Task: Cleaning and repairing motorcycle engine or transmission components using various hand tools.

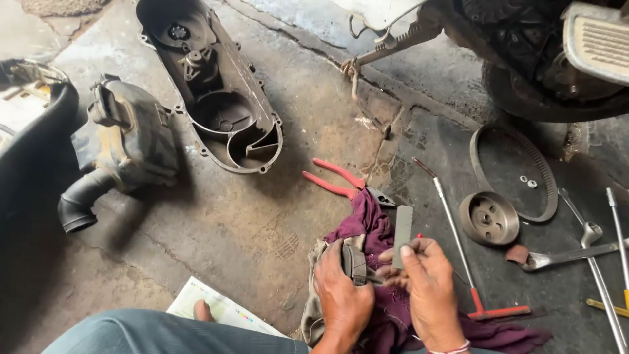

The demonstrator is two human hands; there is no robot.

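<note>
My left hand [342, 292] grips a small dark curved metal part [354, 263] over a maroon rag [373, 226] on the concrete floor. My right hand [429, 288] holds a flat grey strip, like a file or abrasive piece [402, 227], upright against that part. Red-handled pliers [335, 179] lie just beyond the rag. A long T-handle wrench with a red grip [458, 244] lies to the right of my right hand.
An open engine cover casing [216, 92] and a black air-box with hose [121, 141] lie at the left. A drive belt [517, 172], round pulley [489, 217], spanners [576, 254] and a scooter's underside [544, 59] are at the right. A paper sheet [219, 308] lies by my knee.
</note>
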